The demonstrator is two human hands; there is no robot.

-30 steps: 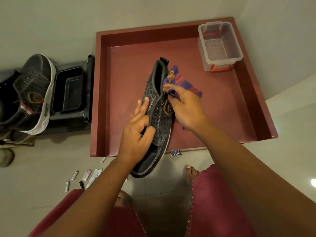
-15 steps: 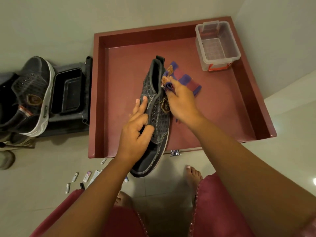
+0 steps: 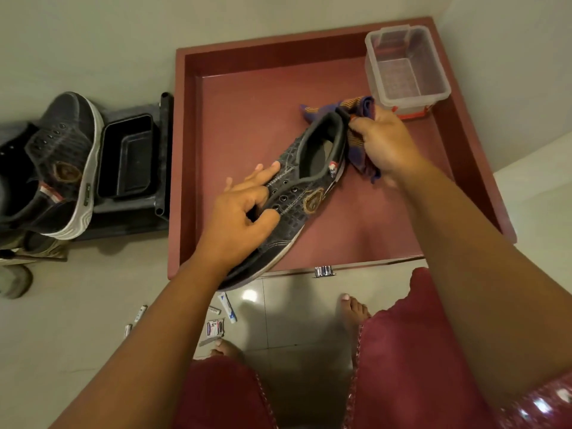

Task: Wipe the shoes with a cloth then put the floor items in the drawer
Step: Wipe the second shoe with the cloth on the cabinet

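Shoe [image 3: 297,193] now tilted rightward, left hand [image 3: 238,224] gripping it, right hand [image 3: 383,144] clutching cloth [image 3: 356,144] at heel.

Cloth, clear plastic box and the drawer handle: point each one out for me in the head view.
cloth [image 3: 356,140], head view, on the striped fold beside the shoe heel.
clear plastic box [image 3: 402,72], head view, on its ribbed floor.
drawer handle [image 3: 324,270], head view, on the metal knob at the front edge.

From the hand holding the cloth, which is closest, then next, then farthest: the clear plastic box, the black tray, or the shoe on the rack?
Measured from the right hand in the head view:
1. Clear plastic box, just beyond it in the drawer's far right corner.
2. Black tray, left of the drawer.
3. Shoe on the rack, farthest left.
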